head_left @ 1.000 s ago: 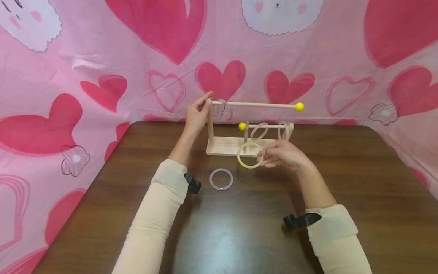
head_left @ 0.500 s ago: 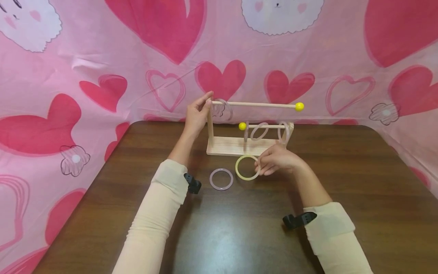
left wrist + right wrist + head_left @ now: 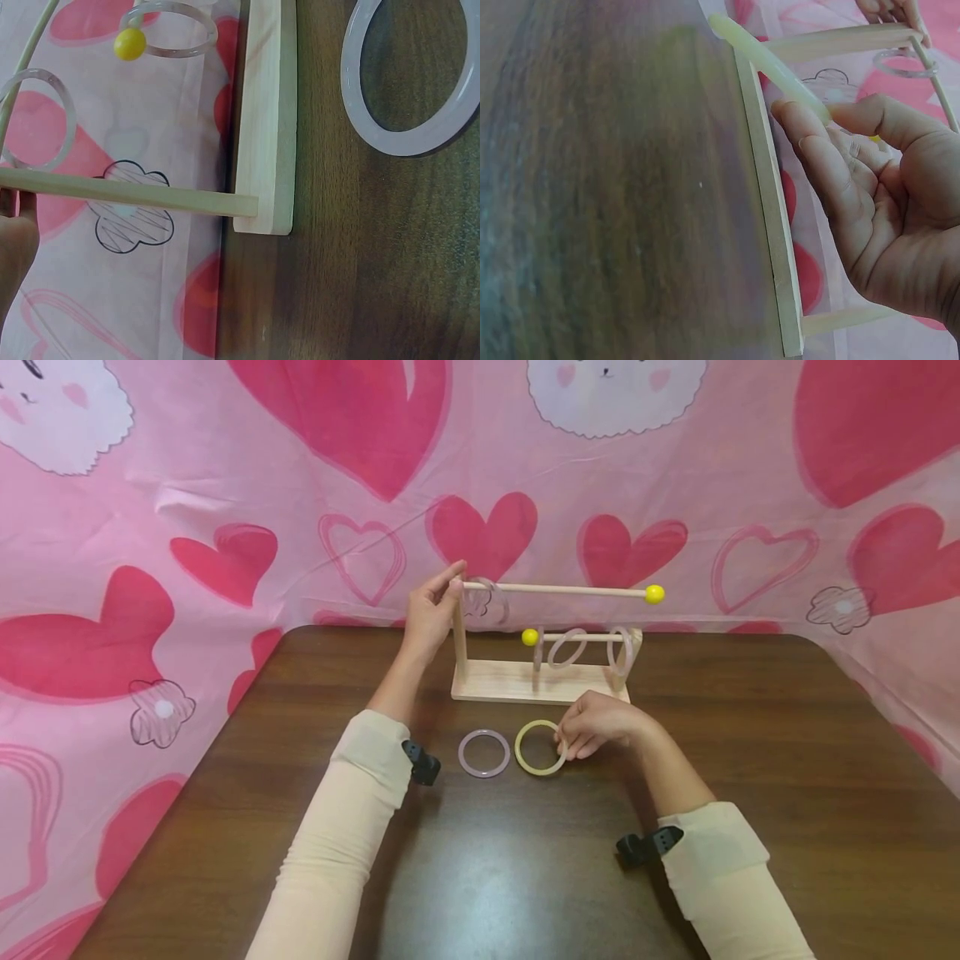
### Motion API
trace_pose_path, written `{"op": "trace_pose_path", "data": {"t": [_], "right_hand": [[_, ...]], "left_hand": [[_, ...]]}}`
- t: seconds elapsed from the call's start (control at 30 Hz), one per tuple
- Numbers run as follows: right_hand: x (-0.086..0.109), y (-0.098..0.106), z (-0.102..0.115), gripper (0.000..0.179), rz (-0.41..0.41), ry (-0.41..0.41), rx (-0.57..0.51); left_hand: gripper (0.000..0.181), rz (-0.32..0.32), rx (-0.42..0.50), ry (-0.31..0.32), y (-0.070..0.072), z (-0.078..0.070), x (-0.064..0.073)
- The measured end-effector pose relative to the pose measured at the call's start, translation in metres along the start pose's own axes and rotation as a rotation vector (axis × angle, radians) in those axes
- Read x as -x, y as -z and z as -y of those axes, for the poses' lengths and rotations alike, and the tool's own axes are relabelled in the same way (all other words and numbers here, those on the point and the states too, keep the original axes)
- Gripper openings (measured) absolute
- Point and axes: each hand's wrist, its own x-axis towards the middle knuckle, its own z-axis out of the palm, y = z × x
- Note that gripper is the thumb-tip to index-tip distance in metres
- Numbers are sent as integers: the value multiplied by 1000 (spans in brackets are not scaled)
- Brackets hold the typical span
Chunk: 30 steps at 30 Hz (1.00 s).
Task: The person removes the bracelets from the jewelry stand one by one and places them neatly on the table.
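My left hand (image 3: 431, 618) grips the top of the left post of a wooden rack (image 3: 525, 682). Thumb and fingertips of my right hand (image 3: 606, 723) pinch a pale yellow bangle (image 3: 518, 748) by its right side, in front of the rack; the right wrist view shows that bangle (image 3: 769, 61) nearly edge-on, close over the table. Just left of it a lilac bangle (image 3: 483, 774) lies flat on the table. One clear bangle (image 3: 506, 604) hangs on the upper rod near my left hand. Three pale bangles (image 3: 538, 652) hang on the lower rod.
Both rods end in yellow balls; the upper ball (image 3: 655, 594) points right, the lower one (image 3: 530, 637) left. The dark wooden table (image 3: 480, 877) reaches back to a pink cloth (image 3: 300, 443) with hearts. Each wrist wears a black strap mount (image 3: 422, 763).
My right hand has brought the yellow bangle down and toward me, from in front of the rack's base to beside the lilac bangle. The left hand stays on the post.
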Motion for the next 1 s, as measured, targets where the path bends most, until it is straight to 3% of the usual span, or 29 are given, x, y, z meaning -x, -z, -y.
{"op": "trace_pose_path", "data": {"t": [0.2,0.37,0.53,1.0], "right_hand": [[-1,-2,-4,27,-13,-16,-13],[-2,-3,-8,27,-18,-27,-36],[-2,-4,-10,25,-30,-56,-60],[0,-2,-13,24,-95,-84,-78]], "left_hand": [[33,0,19,24,3,7,-3],[34,-1,37,6,6,25,-11],[34,-8,18,-13,6,31,-13],[33,-2,10,1,3,15,-9]]}}
